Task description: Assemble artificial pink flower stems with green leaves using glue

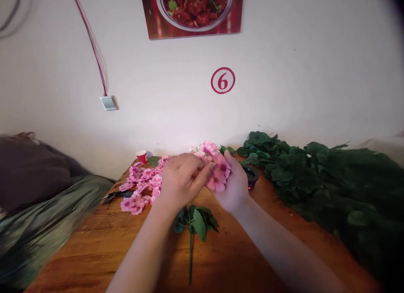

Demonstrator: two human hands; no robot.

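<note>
A cluster of pink artificial flowers [217, 175] is between my two hands above the table. My right hand [235, 186] cups the cluster from the right, thumb up and palm against the petals. My left hand [183, 177] has its fingers closed in a pinch at the left side of the blooms; the exact spot it grips is partly hidden. Below the hands, a green artificial stem with leaves [199, 224] points toward me. Its upper end is hidden behind my left hand. More pink flowers [147, 179] are piled to the left of my left hand.
A wooden table [126, 238] bears everything. Dark green artificial leaves [303, 175] heap along its right side. Behind my right hand is a black pot-like device [252, 175] with a red light. A red cup [142, 157] and black-handled pliers or scissors [111, 196] are on the left.
</note>
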